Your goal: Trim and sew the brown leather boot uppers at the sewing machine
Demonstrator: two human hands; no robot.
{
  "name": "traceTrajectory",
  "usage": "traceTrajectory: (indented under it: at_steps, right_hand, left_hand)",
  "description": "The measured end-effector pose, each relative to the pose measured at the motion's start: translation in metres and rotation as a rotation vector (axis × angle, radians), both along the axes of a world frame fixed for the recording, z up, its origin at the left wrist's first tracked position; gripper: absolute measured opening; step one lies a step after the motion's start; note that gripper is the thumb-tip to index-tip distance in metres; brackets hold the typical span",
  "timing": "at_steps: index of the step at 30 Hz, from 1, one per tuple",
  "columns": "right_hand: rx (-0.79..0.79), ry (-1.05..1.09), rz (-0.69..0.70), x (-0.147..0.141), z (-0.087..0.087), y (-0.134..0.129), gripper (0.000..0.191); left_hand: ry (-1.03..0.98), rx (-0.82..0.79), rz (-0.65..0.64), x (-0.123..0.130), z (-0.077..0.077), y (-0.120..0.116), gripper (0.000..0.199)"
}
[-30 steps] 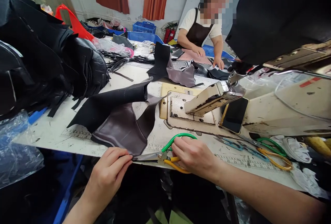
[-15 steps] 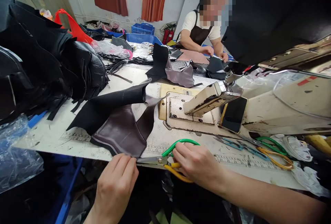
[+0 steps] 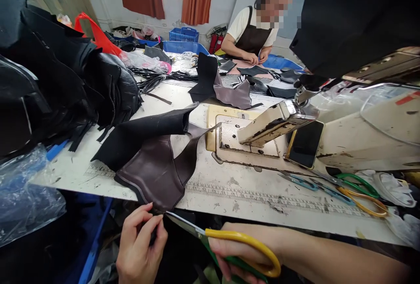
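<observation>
Right now my left grip (image 3: 142, 242) is pinched together on the near corner of the dark brown panel (image 3: 152, 172), though my fingertips hide how much of its edge lies between them. My right grip (image 3: 226, 249) is clamped around the yellow and green handles of the scissors (image 3: 243, 235). Their blades slant up to the left, tips just beside my left fingertips at that corner; I can't tell whether the blades are parted.

The panel lies on the white tabletop (image 3: 200, 168), its near corner reaching the front edge, with black material (image 3: 147, 122) curled along its far side. To its right, printed ruler marks (image 3: 243, 194) run along the front of the tabletop, and behind them stands the sewing machine (image 3: 265, 124), with a phone (image 3: 306, 144) leaning near its base. Farther right lie blue-handled tools (image 3: 334, 194) and a second pair of scissors (image 3: 369, 195).

A heap of black pieces (image 3: 68, 69) rises on my left. Beyond the panel sits another black and brown piece (image 3: 205, 78). Across from me, a co-worker (image 3: 252, 34) bends forward, both hands close together above a pink sheet (image 3: 242, 64).
</observation>
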State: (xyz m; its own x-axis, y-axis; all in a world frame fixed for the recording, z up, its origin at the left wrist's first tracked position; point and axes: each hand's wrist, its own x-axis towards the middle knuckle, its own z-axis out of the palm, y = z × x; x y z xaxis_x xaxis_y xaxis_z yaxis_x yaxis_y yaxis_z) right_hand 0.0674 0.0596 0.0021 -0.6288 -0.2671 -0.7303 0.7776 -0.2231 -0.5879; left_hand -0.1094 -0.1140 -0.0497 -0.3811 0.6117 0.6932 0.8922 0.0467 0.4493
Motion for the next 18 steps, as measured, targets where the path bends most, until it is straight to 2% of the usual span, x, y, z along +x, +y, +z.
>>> traceTrajectory:
  at_steps: [2,6,14,18]
  right_hand:
    - [-0.109,-0.012,0.048,-0.003,-0.006,0.008,0.063]
    - [-0.083,0.028,0.076,-0.013,-0.007,0.015,0.063]
    - [-0.022,0.022,0.029,-0.015,-0.016,0.003,0.064]
    - [-0.123,-0.03,0.013,-0.018,-0.025,-0.005,0.067]
  left_hand:
    - [-0.002,0.005,0.017,0.0,-0.002,0.0,0.024]
    - [-0.034,0.011,0.038,0.002,-0.006,-0.001,0.025]
    - [-0.215,-0.01,0.075,0.007,-0.012,-0.008,0.02]
    - [-0.321,-0.016,0.054,0.009,-0.014,-0.01,0.02]
